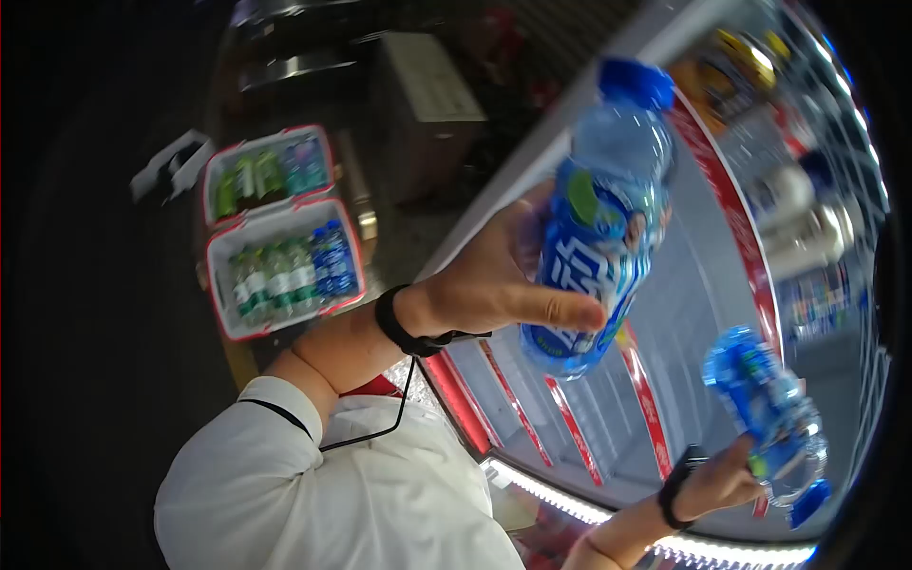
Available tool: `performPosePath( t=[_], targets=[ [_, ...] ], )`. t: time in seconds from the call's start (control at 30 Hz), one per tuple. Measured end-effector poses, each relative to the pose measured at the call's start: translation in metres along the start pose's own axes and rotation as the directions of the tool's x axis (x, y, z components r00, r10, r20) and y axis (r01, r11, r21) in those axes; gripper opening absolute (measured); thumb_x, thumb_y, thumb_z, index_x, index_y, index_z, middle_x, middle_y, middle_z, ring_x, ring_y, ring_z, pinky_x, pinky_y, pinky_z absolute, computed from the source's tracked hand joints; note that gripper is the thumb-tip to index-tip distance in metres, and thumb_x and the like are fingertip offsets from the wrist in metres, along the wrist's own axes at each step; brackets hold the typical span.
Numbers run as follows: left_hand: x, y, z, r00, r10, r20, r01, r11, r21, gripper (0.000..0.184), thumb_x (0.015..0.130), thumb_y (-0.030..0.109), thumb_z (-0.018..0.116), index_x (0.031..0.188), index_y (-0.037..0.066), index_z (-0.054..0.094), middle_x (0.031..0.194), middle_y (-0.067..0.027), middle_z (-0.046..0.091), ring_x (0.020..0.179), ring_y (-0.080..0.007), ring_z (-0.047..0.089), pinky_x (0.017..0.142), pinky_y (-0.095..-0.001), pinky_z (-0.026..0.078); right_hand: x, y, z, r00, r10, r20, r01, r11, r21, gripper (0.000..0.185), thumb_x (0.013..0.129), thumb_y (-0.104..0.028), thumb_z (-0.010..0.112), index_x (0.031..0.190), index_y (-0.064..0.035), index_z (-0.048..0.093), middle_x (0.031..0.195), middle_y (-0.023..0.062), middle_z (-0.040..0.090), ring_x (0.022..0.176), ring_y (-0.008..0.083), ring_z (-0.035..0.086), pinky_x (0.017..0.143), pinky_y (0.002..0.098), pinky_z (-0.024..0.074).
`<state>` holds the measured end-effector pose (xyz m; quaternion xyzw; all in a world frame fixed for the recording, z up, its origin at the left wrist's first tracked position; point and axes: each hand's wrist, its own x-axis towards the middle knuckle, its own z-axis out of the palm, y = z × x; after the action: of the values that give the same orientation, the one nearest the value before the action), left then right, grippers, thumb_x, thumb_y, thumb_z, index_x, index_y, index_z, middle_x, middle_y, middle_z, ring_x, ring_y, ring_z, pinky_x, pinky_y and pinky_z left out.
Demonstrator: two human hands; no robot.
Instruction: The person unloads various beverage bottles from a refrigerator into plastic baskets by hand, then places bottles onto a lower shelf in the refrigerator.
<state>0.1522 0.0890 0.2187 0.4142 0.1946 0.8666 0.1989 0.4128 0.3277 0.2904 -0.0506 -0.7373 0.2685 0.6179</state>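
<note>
My left hand (503, 294) is wrapped round a blue-labelled plastic bottle (598, 228), its thumb across the label. This bottle is tilted, with its blue cap at the top of the view. Lower right, my right hand (722, 480) grips a second blue-labelled bottle (769, 408). That one points cap-down, its blue cap near the bottom right, and it looks slightly blurred. Both bottles are in front of the open refrigerated display case (703, 275), whose shelves have red front strips. Some fingers of both hands are hidden behind the bottles.
At left stands an open red-rimmed cooler (220, 285) with green-labelled and blue-capped bottles; a second one (328, 142) behind it also holds bottles. A pale box (427, 81) stands farther back. Light strips (551, 494) edge the case, and goods (807, 228) fill shelves at far right.
</note>
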Motion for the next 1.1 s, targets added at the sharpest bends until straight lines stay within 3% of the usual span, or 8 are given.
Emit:
performPosePath(
  t=[0.1,0.2,0.33,0.53,0.7,0.83,0.9,1.1],
  targets=[
    [-0.039,0.013,-0.053,0.998,-0.065,-0.027,0.066,0.998,0.022,0.087,0.076,0.007,0.088,0.145,0.003,0.037,0.138,-0.0114,0.056,0.125,-0.0184,0.054,0.109,-0.0368,0.043,-0.048,0.010,0.103,0.938,0.062,0.340,-0.133,0.973,0.190,0.081,0.090,-0.040,0.074,0.148,0.0012,0.035,0.138,0.0259,0.053,0.124,0.0369,0.056,0.109,0.0505,0.0431],
    [-0.098,0.046,-0.099,0.957,-0.068,-0.281,0.151,0.945,0.288,0.090,0.073,0.007,0.090,0.146,0.004,0.037,0.135,-0.0096,0.056,0.125,-0.0190,0.053,0.111,-0.0381,0.041,-0.105,0.032,0.194,0.769,0.343,0.539,-0.504,0.845,0.181,0.085,0.075,-0.001,0.073,0.151,0.0011,0.033,0.142,0.0174,0.050,0.129,0.0283,0.051,0.111,0.0439,0.0403],
    [-0.192,0.087,-0.165,0.754,-0.145,-0.641,0.407,0.869,0.282,0.096,0.071,0.003,0.088,0.150,0.003,0.032,0.134,-0.0087,0.056,0.122,-0.0196,0.056,0.107,-0.0381,0.044,-0.179,0.016,0.320,0.309,0.356,0.882,-0.860,0.501,0.099,0.056,0.083,0.006,0.075,0.131,-0.0027,0.049,0.121,0.0076,0.060,0.108,0.0162,0.059,0.093,0.0316,0.0494],
    [-0.321,0.095,-0.272,0.365,0.022,-0.931,0.610,0.750,0.257,0.079,0.077,0.013,0.087,0.140,-0.002,0.042,0.123,-0.0093,0.061,0.110,-0.0173,0.061,0.097,-0.0331,0.049,-0.354,0.046,0.466,0.017,0.202,0.979,-0.768,0.630,-0.117,0.062,0.079,-0.025,0.086,0.121,0.0016,0.050,0.101,0.0092,0.068,0.086,0.0136,0.062,0.079,0.0294,0.0512],
    [-0.365,0.063,-0.356,0.164,0.020,-0.986,0.711,0.690,0.132,0.074,0.077,0.016,0.087,0.135,-0.004,0.046,0.121,-0.0123,0.061,0.108,-0.0187,0.061,0.093,-0.0331,0.051,-0.425,0.031,0.534,-0.197,0.340,0.920,-0.236,0.894,-0.381,0.078,0.077,-0.054,0.080,0.115,0.0085,0.052,0.097,0.0280,0.069,0.090,0.0398,0.070,0.079,0.0457,0.0540],
    [-0.387,0.025,-0.410,0.193,0.137,-0.972,0.949,0.224,0.220,0.091,0.070,0.037,0.090,0.136,-0.007,0.045,0.129,-0.0235,0.056,0.119,-0.0321,0.056,0.102,-0.0405,0.045,-0.471,0.032,0.561,-0.235,0.434,0.870,-0.003,0.894,-0.447,0.079,0.081,-0.055,0.075,0.120,0.0076,0.047,0.095,0.0298,0.070,0.090,0.0460,0.069,0.079,0.0508,0.0538],
    [-0.381,0.015,-0.416,0.089,0.091,-0.992,0.955,0.277,0.111,0.093,0.071,0.039,0.088,0.138,-0.008,0.043,0.134,-0.0276,0.051,0.125,-0.0378,0.051,0.106,-0.0428,0.042,-0.484,0.035,0.565,-0.219,0.458,0.861,-0.004,0.883,-0.470,0.076,0.082,-0.051,0.075,0.121,0.0077,0.046,0.097,0.0300,0.069,0.091,0.0461,0.068,0.080,0.0506,0.0543],
    [-0.395,-0.006,-0.413,0.191,0.086,-0.978,0.978,0.068,0.197,0.097,0.073,0.029,0.085,0.140,-0.014,0.030,0.137,-0.0334,0.043,0.129,-0.0459,0.045,0.109,-0.0459,0.039,-0.501,0.038,0.547,0.026,0.265,0.964,0.000,0.964,-0.265,0.057,0.087,-0.030,0.071,0.124,0.0068,0.048,0.110,0.0289,0.060,0.102,0.0449,0.063,0.084,0.0488,0.0552]
  ],
)
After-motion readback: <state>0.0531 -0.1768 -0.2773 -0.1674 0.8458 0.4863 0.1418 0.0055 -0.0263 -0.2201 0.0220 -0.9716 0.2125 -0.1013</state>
